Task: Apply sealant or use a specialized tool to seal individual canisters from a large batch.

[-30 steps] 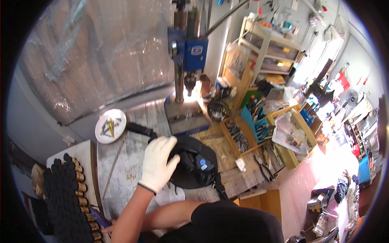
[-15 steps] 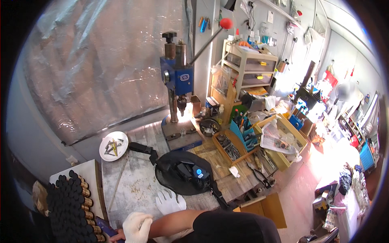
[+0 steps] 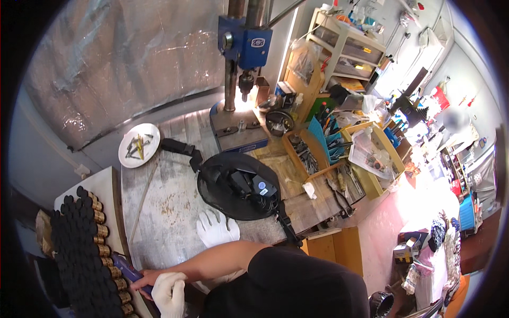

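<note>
My bare right hand (image 3: 146,282) reaches across to the left, its fingers closed round a long purple-blue object (image 3: 126,267) whose kind I cannot make out. That object's far end lies beside rows of black-topped, gold-sided cylinders (image 3: 79,249). In a white knit glove, my left hand (image 3: 169,294) is curled in a fist close to the right wrist. Whether anything is inside the fist is hidden. Flat on the worn table (image 3: 159,212) lies another white glove (image 3: 217,229), partly behind my right forearm. Beyond it is a black mesh-sided bag (image 3: 238,185) with straps, holding dark devices and cables.
A white plate (image 3: 139,146) of small metal parts stands at the table's far left. Behind the bag rises a blue hand press (image 3: 245,45). Wooden trays of tools (image 3: 305,153), pliers (image 3: 339,197) and an open cardboard box (image 3: 334,249) are at the right.
The view has tilted down, so the table and press sit higher in the picture. The right hand still grips the purple-blue object, which shows more fully beside the cylinders.
</note>
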`<action>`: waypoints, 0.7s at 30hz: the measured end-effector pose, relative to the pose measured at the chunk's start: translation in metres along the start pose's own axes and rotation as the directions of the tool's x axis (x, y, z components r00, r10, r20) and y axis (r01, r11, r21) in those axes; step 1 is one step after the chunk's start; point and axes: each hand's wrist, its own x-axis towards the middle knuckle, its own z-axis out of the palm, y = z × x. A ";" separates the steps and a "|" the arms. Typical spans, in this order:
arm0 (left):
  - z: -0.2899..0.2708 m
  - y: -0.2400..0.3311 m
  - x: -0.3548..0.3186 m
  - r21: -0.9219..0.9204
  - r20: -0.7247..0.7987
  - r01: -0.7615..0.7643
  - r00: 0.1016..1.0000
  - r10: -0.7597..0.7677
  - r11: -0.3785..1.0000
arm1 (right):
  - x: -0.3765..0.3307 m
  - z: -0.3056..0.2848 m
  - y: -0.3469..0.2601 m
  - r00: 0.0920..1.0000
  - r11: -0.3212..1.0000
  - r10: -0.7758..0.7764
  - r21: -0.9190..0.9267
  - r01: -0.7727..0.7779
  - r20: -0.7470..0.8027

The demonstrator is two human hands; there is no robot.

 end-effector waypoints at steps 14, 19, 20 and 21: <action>0.026 0.001 0.027 0.009 0.049 -0.054 0.997 0.053 0.999 | -0.011 0.002 0.007 0.997 0.992 -0.073 0.107 0.072 0.005; 0.033 0.000 0.029 -0.055 0.116 0.049 0.992 -0.042 0.997 | -0.018 -0.014 -0.010 0.996 0.993 -0.045 0.103 0.053 -0.074; 0.032 -0.007 0.020 -0.093 0.091 0.104 0.991 -0.096 0.990 | -0.017 -0.010 -0.012 0.995 0.990 -0.031 0.136 0.044 -0.097; 0.027 -0.006 0.012 -0.075 0.061 0.126 0.991 -0.121 0.989 | -0.011 -0.002 -0.011 0.994 0.985 -0.012 0.169 0.030 -0.110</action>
